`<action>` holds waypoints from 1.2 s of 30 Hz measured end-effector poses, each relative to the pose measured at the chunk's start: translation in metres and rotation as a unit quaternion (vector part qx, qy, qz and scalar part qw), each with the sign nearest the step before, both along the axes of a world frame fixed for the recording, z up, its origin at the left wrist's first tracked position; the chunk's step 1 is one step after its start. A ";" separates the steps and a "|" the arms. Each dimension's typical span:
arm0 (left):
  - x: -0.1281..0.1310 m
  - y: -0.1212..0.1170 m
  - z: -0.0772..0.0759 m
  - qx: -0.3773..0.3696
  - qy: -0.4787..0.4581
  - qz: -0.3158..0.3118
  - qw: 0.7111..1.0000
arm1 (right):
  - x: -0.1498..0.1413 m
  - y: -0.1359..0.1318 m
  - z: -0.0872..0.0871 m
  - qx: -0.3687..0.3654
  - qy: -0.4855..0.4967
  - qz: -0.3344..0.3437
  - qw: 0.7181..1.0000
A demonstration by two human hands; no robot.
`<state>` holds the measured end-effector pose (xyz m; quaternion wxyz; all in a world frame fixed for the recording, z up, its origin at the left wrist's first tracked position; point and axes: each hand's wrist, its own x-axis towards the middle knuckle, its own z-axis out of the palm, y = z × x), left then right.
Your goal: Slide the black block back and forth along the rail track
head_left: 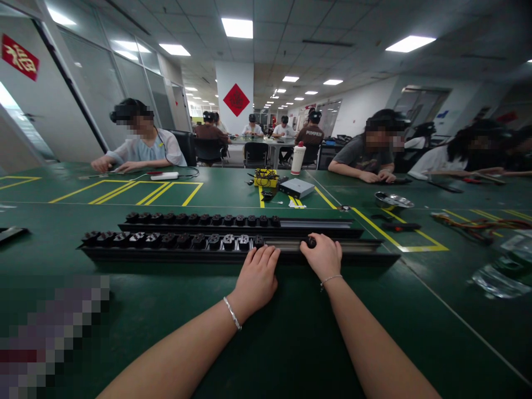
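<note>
Two long black track rails lie across the green table, one behind the other. The front rail (166, 256) carries a row of black socket modules (214, 241) from its left end to about its middle. My left hand (256, 277) is closed over this rail's front edge, its fingertips beside the last module in the row (259, 241). Farther right, my right hand (323, 256) pinches a loose black round module (310, 241) at the bare part of the channel. The rear rail (320, 224) bears a similar row of modules.
Behind the rails are a yellow box of cables (266, 178), a grey box (296, 188) and a white bottle (298, 158). A metal bowl (393, 200), wires (469, 226) and clear plastic (502, 271) lie to the right. Co-workers sit across the table.
</note>
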<state>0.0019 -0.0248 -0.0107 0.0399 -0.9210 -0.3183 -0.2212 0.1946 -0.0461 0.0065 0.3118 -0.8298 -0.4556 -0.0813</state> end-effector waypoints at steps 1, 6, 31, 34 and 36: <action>0.000 0.000 0.000 -0.001 0.000 -0.001 1.000 | 0.000 0.000 0.000 0.001 -0.001 0.001 1.000; 0.000 0.000 0.002 -0.004 0.000 -0.002 1.000 | 0.002 0.001 0.000 -0.002 -0.003 0.003 1.000; -0.001 0.000 0.002 0.001 -0.011 -0.014 1.000 | 0.006 0.000 0.005 -0.029 -0.019 0.016 0.999; -0.001 0.001 0.002 0.002 -0.015 -0.014 1.000 | 0.008 -0.001 0.003 -0.025 -0.026 0.016 0.999; -0.001 0.000 0.002 0.001 -0.015 -0.016 1.000 | 0.010 -0.002 0.000 -0.020 -0.032 0.021 0.999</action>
